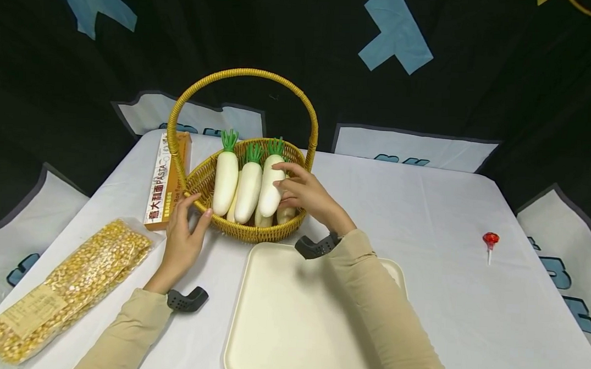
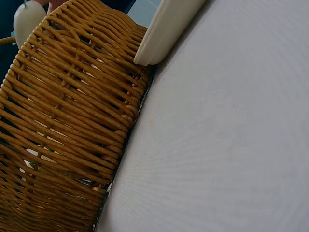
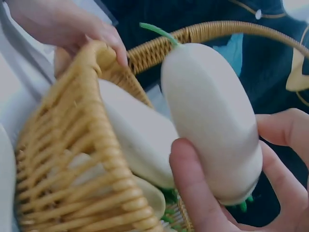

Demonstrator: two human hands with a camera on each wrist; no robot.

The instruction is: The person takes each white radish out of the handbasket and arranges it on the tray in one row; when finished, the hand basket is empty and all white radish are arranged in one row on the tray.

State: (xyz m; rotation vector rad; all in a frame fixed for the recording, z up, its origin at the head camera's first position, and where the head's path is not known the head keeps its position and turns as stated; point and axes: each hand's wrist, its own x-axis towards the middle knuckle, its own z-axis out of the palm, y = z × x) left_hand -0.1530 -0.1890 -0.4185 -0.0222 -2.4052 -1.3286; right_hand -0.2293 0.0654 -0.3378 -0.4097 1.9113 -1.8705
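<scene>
A yellow wicker basket (image 1: pixel 256 234) with a tall arched handle holds several white radishes with green tops, among them a radish (image 1: pixel 225 182) at its left side. My right hand (image 1: pixel 308 197) reaches over the basket's right side and grips a white radish (image 3: pixel 210 116) between thumb and fingers. In the right wrist view that radish is raised and tilted above the others. My left hand (image 1: pixel 184 245) holds the basket's left rim near the foot of the handle; its fingers (image 3: pixel 113 43) lie over the rim in the right wrist view.
A cream tray (image 1: pixel 290 316) lies in front of the basket, under my right forearm. To the left are a pasta box (image 1: pixel 159 189) and a bag of corn kernels (image 1: pixel 89 269). A red lollipop (image 1: pixel 490 239) lies far right on the white tablecloth (image 1: pixel 444 301).
</scene>
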